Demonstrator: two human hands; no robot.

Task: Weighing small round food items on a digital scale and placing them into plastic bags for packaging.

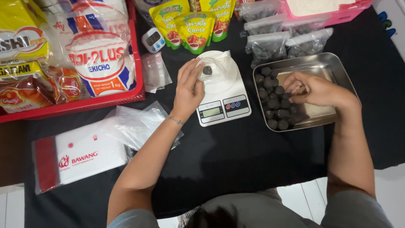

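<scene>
Head view shows my left hand (pixel 188 90) pinning the clear bag (pixel 219 69) with one dark ball (pixel 207 70) on the white scale (pixel 222 105), while my right hand (pixel 314 90) curls into the steel tray (pixel 333 63) among more dark balls (pixel 274 103), fingers closing on them, though I cannot tell if one is gripped. I judge it best to keep the bag mouth wide, add one at a time. Black cloth covers the desk (pixel 236 152); beyond sit filled bags (pixel 270 42), sauce pouches (pixel 194 25) and a red crate (pixel 101 99).

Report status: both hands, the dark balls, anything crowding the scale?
Left hand steadies clear bag on scale, one dark ball inside. Right hand reaching into steel tray of balls. Nothing blocking.
</scene>
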